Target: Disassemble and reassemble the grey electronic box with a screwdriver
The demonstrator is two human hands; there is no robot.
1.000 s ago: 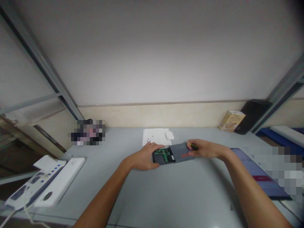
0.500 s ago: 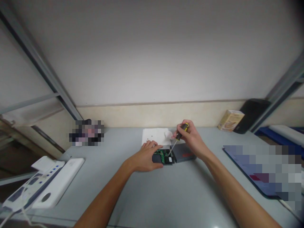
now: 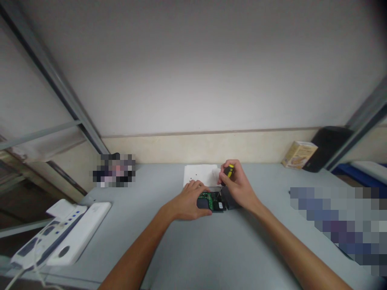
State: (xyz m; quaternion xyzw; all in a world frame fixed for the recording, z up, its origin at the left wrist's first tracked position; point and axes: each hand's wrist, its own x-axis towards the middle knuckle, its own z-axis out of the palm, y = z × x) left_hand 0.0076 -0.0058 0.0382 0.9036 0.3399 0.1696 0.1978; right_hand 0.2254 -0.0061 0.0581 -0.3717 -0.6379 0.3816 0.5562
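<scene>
Grey bench, pale wall behind – 1 power strip far left, white block alongside; left hand clamped on opened device mid-bench; white paper behind; right hand closed round screwdriver – carton, black case back right.

your screwdriver handle looks like plastic, the device casing before you like matt plastic; your tabletop is smooth with a soft sheen, the sheet matt paper, the power strip smooth plastic.
</scene>
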